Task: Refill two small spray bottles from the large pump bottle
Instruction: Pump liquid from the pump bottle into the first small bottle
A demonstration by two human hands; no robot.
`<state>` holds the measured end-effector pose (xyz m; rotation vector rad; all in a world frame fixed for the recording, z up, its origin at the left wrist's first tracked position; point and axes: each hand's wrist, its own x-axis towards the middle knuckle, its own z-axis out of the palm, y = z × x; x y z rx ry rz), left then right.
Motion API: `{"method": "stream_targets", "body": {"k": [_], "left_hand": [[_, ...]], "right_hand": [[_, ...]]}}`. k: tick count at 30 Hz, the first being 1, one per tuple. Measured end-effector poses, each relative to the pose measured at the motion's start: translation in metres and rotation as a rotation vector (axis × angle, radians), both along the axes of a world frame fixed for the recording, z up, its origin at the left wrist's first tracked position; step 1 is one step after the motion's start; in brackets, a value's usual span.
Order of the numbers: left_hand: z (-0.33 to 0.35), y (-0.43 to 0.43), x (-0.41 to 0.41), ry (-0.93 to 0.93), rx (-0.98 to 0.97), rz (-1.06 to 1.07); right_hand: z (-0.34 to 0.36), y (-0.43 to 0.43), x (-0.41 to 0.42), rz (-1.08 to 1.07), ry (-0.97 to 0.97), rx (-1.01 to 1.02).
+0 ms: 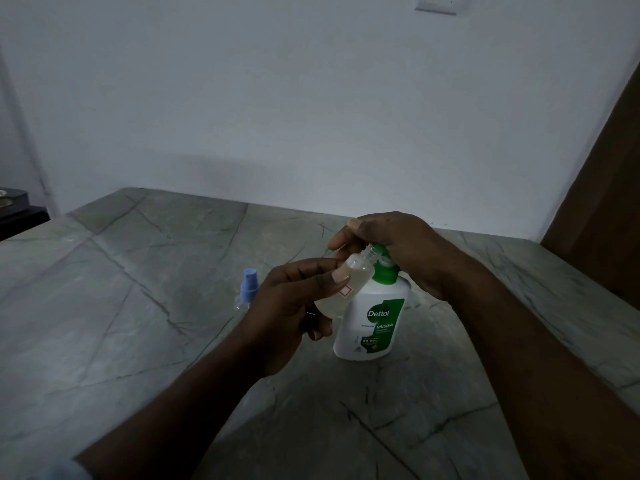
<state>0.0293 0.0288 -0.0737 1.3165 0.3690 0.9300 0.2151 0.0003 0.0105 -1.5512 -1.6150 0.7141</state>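
Observation:
A white pump bottle [372,320] with a green label and green pump head stands on the grey stone counter [138,323]. My right hand [391,244] lies over the pump head, fingers bent down on it. My left hand [291,306] grips a small clear spray bottle [353,271] with its cap off, tilted so its open threaded neck sits right under the pump spout. Pale liquid shows inside it. A second small spray bottle [247,289] with a blue spray cap stands on the counter to the left, partly hidden behind my left hand.
A white wall runs behind the counter, with a switch plate [436,3] high up. A brown wooden panel [602,202] rises at the right. A dark object [14,209] sits past the counter's left edge.

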Motion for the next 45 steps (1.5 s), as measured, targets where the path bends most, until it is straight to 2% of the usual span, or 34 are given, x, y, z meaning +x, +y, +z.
{"method": "stream_targets", "body": {"k": [12,20,45], "left_hand": [[0.000,-0.001,-0.001,0.022,-0.007,0.010],[0.002,-0.002,-0.001,0.038,0.012,0.007],[0.002,-0.003,0.000,0.030,0.003,0.014]], "right_hand": [[-0.002,0.001,0.000,0.011,-0.029,-0.057],[-0.001,0.001,0.004,0.034,0.072,0.018],[-0.009,0.009,0.008,0.067,0.061,0.010]]}}
